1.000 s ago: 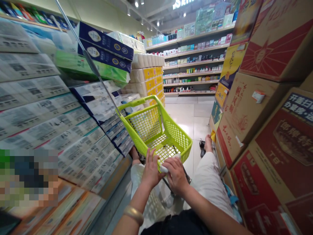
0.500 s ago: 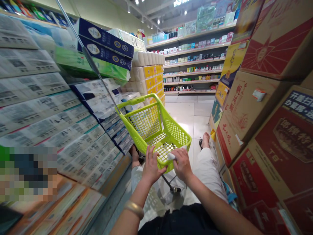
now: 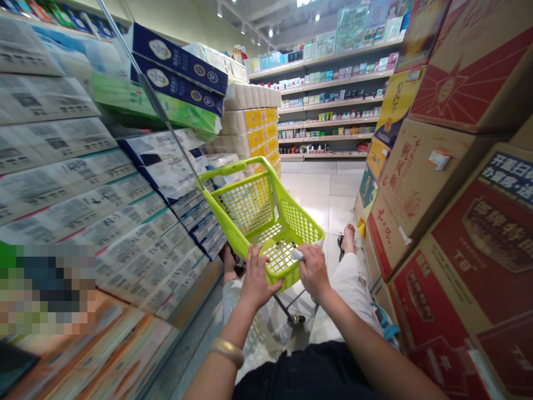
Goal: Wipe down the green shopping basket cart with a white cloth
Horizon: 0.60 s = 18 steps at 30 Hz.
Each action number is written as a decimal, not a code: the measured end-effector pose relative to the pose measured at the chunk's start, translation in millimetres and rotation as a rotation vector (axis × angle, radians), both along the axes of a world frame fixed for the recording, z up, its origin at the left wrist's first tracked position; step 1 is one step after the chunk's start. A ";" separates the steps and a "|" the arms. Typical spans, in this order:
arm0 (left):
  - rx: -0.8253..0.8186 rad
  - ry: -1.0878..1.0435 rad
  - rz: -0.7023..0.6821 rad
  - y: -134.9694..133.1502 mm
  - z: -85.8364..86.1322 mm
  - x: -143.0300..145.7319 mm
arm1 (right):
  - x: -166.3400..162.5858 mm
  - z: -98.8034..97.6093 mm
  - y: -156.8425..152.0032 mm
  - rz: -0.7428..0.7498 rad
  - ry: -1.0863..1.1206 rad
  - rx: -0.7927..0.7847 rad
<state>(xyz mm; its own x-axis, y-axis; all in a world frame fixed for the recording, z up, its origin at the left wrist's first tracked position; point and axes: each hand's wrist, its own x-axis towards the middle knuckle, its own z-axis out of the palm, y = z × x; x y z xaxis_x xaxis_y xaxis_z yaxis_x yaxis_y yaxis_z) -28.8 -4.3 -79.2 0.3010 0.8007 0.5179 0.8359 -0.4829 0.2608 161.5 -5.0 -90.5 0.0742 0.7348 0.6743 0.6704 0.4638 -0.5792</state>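
A lime-green plastic shopping cart [image 3: 291,219] stands in the aisle in front of me, its basket holding nothing. My left hand [image 3: 255,280] rests on the near rim of the basket with fingers spread. My right hand [image 3: 313,270] is closed on a small white cloth [image 3: 296,255] and presses it against the same rim. A gold bangle [image 3: 227,351] sits on my left wrist. My legs in white trousers stretch out under the cart, with a bare foot [image 3: 347,235] by a dark sandal.
Stacked tissue packs [image 3: 83,183] fill the shelving on the left. Cardboard cartons [image 3: 449,183] are piled high on the right. A metal pole [image 3: 154,100] slants past the cart handle. The tiled aisle [image 3: 328,189] runs ahead to far shelves of bottles [image 3: 328,105].
My right hand with the cloth has slid up and to the right along the cart's near rim. The cart has shifted slightly away, and my left hand stayed on the rim.
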 end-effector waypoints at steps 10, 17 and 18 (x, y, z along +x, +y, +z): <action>-0.023 -0.018 -0.004 -2.9 2.6 -5.7 | 23.7 1.2 13.1 0.078 -0.098 0.018; -0.003 -0.037 -0.007 -2.3 -0.5 -1.7 | -10.7 -5.6 -4.4 0.020 -0.029 0.030; 0.000 -0.034 -0.013 -2.2 -1.4 -2.8 | -21.2 -4.5 -13.1 0.103 -0.068 0.028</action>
<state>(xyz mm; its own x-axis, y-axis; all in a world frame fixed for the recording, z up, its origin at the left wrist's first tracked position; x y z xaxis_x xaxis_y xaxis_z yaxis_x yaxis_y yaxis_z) -31.6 -6.5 -80.6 0.2939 0.7970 0.5277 0.8201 -0.4938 0.2890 140.3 -18.1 -95.0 -0.0474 0.7169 0.6955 0.6552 0.5479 -0.5201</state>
